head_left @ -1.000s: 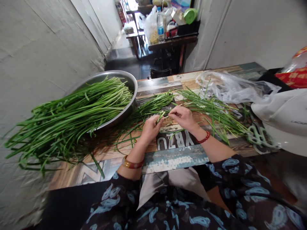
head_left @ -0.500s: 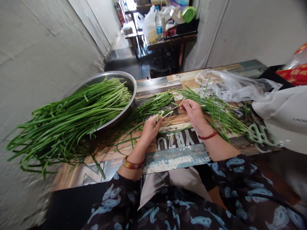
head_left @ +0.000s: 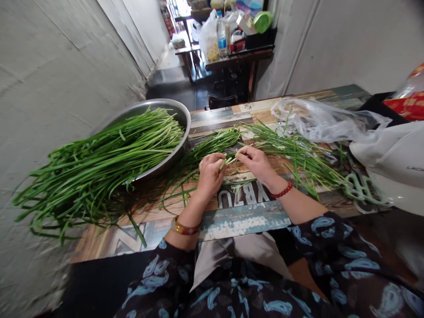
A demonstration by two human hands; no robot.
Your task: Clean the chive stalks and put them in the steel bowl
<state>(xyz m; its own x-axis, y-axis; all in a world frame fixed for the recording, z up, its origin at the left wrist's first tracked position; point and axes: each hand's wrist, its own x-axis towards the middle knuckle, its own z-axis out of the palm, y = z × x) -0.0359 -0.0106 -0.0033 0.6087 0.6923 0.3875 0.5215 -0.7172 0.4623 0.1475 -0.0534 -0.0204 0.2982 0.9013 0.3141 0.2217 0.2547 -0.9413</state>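
Note:
My left hand (head_left: 211, 173) is closed around a few garlic chives (head_left: 228, 161), their pale stem ends poking out to the right. The fingertips of my right hand (head_left: 255, 162) are pinched together at those pale ends; what lies between them is too small to make out. Just beyond my left hand lies a small pile of green chives (head_left: 215, 143) on the table. A looser, messier heap of chives (head_left: 298, 152) spreads past my right hand. At the left, a big bundle of chives (head_left: 132, 150) fills a metal basin (head_left: 186, 115) and hangs over its near side.
The wood-patterned table (head_left: 245, 218) also bears a clear plastic bag (head_left: 311, 119), green-handled scissors (head_left: 362, 187) and a white bag (head_left: 394, 163) at the right. A wall (head_left: 49, 79) stands close on the left. Farther off, another table (head_left: 238, 58) holds a water bottle (head_left: 221, 37).
My right hand has moved left, toward my left hand, and its fingertips are now at the stem ends. My left hand keeps its hold on the chives, its back turned up more.

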